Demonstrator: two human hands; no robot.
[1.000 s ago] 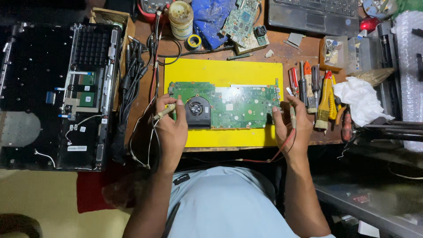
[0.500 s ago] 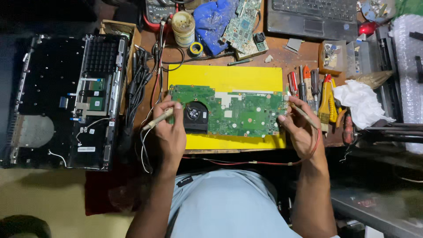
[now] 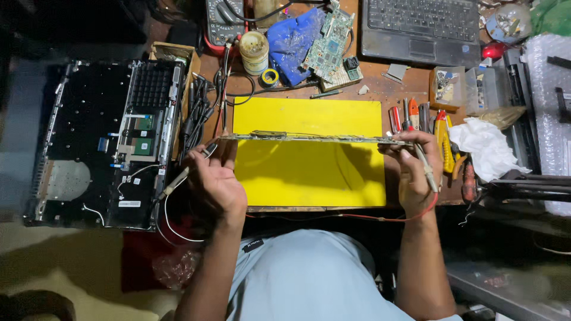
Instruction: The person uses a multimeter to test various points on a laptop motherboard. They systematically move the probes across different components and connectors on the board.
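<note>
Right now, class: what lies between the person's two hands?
In the head view, the circuit board, seen edge-on above the yellow mat, spans from left hand to right hand.

Light is strong and local, overhead on the centre of the surface [image 3: 410, 89]. The yellow mat [image 3: 309, 172] is near blown out, colour saturated. Falloff is steep: left edge, bottom corners and right side drop to near black, detail lost. The white cloth [image 3: 485, 145] clips slightly. Soft shadow falls under the left hand [image 3: 215, 181] and right hand [image 3: 416, 172]. Centre is sharp; the dark laptop base [image 3: 101, 142] looks muddy and noisy. Mild wide-angle bowing at the edges.
</note>
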